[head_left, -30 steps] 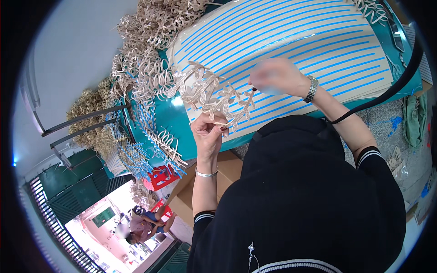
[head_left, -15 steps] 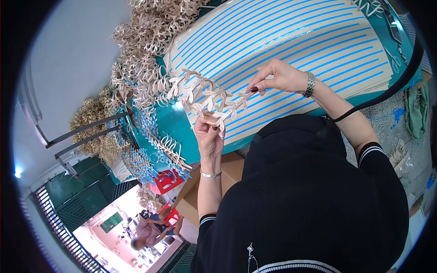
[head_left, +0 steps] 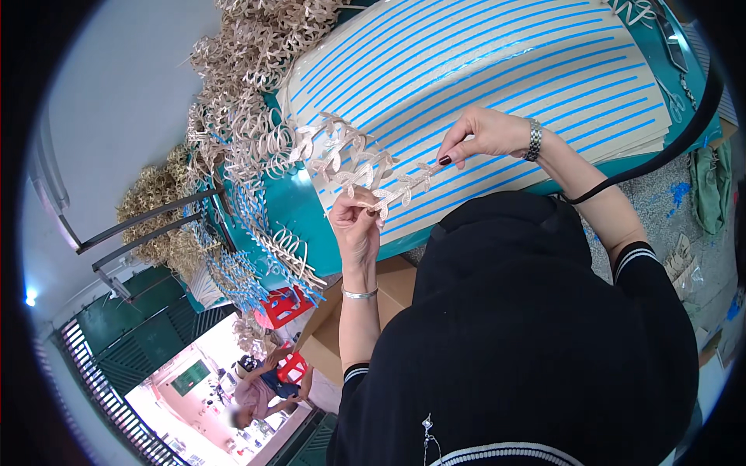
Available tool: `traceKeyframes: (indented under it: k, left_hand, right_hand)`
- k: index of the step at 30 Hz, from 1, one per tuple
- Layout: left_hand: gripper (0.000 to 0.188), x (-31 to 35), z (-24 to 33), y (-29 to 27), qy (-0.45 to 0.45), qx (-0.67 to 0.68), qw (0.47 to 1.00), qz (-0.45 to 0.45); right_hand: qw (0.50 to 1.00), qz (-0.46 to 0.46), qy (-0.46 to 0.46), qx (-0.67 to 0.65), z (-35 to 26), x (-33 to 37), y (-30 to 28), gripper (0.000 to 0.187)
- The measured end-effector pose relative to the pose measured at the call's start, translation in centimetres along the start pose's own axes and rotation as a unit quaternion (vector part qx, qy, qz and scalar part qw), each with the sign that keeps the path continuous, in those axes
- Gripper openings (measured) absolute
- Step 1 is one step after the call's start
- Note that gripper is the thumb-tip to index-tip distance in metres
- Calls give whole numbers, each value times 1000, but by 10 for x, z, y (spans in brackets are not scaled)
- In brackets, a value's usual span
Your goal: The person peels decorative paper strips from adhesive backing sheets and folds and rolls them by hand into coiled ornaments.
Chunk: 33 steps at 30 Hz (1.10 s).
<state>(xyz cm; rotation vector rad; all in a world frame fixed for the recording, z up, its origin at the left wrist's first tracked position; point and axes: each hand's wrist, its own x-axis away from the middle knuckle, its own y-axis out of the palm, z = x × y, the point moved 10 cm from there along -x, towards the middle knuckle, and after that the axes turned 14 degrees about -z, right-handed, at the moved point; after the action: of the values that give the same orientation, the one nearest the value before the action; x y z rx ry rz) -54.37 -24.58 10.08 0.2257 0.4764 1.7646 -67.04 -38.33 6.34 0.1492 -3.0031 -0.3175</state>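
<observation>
My left hand (head_left: pixel 356 225) pinches a bundle of thin beige leaf-shaped cut-out sprigs (head_left: pixel 342 159), fanned up and to the left over the table edge. My right hand (head_left: pixel 482 133) grips the tip of one sprig (head_left: pixel 404 186) that stretches between the two hands. Both hands hover above a large beige sheet with blue stripes (head_left: pixel 497 70) lying on a teal table (head_left: pixel 299 210). I wear a bracelet on the left wrist and a watch on the right.
Heaps of the same beige cut-outs (head_left: pixel 249 85) pile up at the table's left end, and some with blue backing (head_left: pixel 264 248) hang over its edge. Cardboard boxes (head_left: pixel 388 279) sit below. Scissors (head_left: pixel 672 43) lie at the far right. A person (head_left: pixel 260 388) sits far below.
My right hand has drawn one sprig out of the bundle toward the right. The left hand with the bundle has shifted slightly and the sprigs are more spread out.
</observation>
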Motion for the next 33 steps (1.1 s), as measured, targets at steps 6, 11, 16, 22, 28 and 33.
traceKeyframes:
  k: [6,11,16,22,28,33]
  left_hand:
    - [33,4,-34,-3,-208,-199,958,-20]
    - [30,11,-26,-5,-237,-456,857,22]
    - [29,-37,-19,71,-82,-556,819,-118]
    - [28,-50,-116,78,-266,-227,902,-253]
    - [20,-34,-153,72,-344,-54,913,-211]
    - [16,-58,-134,75,-274,-176,935,-142]
  right_hand:
    - [976,146,67,146,2,17,-26,6]
    - [813,260,48,518,-33,28,-19,6]
    - [785,236,56,570,-24,21,-5,4]
    - [758,241,1,606,-34,25,17,5]
    - [795,286,13,535,-30,49,6,33]
    - [778,377,37,501,-32,71,3,68]
